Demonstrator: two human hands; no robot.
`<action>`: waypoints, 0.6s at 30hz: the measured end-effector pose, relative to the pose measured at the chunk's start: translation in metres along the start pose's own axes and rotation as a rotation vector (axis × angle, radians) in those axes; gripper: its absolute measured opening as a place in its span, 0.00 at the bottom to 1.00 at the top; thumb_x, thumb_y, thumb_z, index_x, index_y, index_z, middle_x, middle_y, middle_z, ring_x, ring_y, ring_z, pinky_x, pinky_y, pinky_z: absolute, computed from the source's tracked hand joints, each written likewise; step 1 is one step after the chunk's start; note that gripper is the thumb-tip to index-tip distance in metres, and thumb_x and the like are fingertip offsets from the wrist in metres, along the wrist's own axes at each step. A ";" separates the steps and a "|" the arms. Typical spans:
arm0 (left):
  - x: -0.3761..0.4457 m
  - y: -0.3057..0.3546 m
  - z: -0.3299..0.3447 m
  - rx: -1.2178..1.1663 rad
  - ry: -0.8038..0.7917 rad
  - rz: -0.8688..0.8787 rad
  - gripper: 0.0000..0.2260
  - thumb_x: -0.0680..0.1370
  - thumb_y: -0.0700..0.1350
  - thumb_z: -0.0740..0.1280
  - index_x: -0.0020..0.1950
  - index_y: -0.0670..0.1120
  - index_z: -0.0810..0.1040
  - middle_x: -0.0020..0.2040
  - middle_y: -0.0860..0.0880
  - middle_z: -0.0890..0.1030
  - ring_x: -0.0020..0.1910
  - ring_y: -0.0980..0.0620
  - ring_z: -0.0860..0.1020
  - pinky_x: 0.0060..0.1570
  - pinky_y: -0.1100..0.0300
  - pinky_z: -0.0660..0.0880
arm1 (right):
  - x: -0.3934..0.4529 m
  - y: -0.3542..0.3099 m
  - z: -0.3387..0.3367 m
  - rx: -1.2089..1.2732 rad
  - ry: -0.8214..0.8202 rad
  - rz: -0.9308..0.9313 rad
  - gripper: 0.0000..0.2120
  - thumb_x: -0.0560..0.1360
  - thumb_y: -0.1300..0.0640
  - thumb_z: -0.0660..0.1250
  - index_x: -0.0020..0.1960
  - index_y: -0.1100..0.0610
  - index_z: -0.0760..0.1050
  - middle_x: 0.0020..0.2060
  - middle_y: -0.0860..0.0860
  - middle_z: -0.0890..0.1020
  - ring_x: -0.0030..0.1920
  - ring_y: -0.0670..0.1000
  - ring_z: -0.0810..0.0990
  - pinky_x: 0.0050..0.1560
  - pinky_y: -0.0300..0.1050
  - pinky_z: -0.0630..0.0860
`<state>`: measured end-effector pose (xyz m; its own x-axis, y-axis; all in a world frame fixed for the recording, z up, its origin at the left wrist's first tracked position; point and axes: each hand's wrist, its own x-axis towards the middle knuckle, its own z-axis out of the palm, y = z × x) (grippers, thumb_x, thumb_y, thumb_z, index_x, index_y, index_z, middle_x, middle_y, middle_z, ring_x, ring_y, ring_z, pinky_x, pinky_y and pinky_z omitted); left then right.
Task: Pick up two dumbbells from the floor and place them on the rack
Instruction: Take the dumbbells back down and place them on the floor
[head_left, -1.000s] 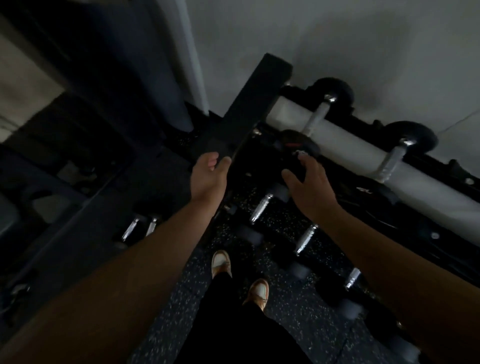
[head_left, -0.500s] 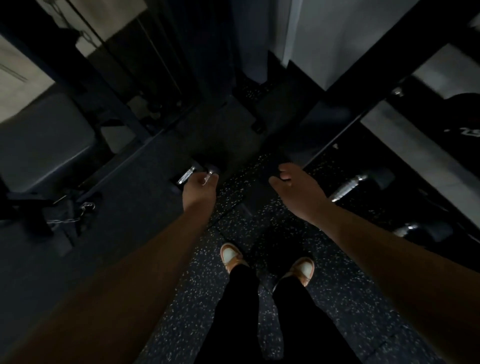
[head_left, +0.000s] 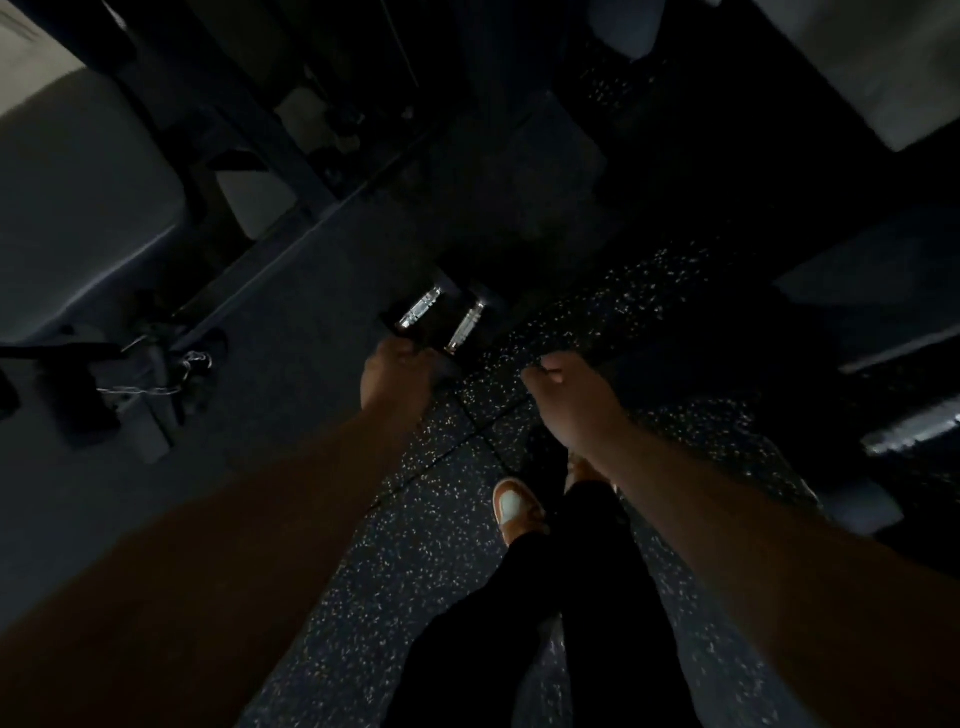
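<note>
Head view: dumbbells (head_left: 440, 318) just beyond left hand (head_left: 397, 375)

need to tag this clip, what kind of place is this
Most likely a gym: two dumbbells with shiny handles lie on speckled rubber flooring, and a padded bench on a dark frame stands at left.

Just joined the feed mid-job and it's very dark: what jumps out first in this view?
Two shiny dumbbell handles catch the light side by side on the floor at centre, just beyond the left hand. The right hand hangs empty with curled fingers over the speckled floor, right of them. Below, an orange-and-white shoe stands out against black trousers; another metallic handle glints at the right edge.
</note>
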<state>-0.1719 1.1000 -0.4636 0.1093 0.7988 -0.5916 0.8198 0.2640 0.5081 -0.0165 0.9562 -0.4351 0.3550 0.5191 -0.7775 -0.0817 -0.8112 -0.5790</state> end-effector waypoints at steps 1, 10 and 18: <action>0.017 -0.007 0.004 0.010 0.015 -0.014 0.21 0.69 0.53 0.65 0.57 0.44 0.78 0.49 0.46 0.83 0.43 0.53 0.79 0.38 0.64 0.70 | 0.019 0.001 0.008 0.008 -0.029 0.012 0.23 0.80 0.47 0.62 0.72 0.57 0.67 0.64 0.57 0.77 0.59 0.58 0.77 0.52 0.47 0.71; 0.192 -0.080 0.059 0.188 0.000 0.060 0.21 0.73 0.59 0.66 0.59 0.47 0.78 0.57 0.48 0.82 0.55 0.50 0.79 0.48 0.59 0.71 | 0.184 0.030 0.111 0.037 -0.005 0.097 0.23 0.79 0.47 0.62 0.68 0.59 0.71 0.63 0.58 0.78 0.61 0.57 0.76 0.60 0.51 0.74; 0.329 -0.146 0.105 0.326 -0.104 0.219 0.19 0.77 0.55 0.65 0.61 0.45 0.78 0.58 0.43 0.81 0.57 0.46 0.78 0.53 0.54 0.74 | 0.319 0.075 0.198 0.083 0.068 0.197 0.21 0.81 0.49 0.60 0.68 0.62 0.72 0.67 0.59 0.75 0.66 0.58 0.73 0.61 0.47 0.70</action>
<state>-0.1968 1.2670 -0.7980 0.3435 0.7539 -0.5601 0.9043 -0.1045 0.4140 -0.0942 1.1143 -0.7752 0.3862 0.3308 -0.8611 -0.2316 -0.8688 -0.4376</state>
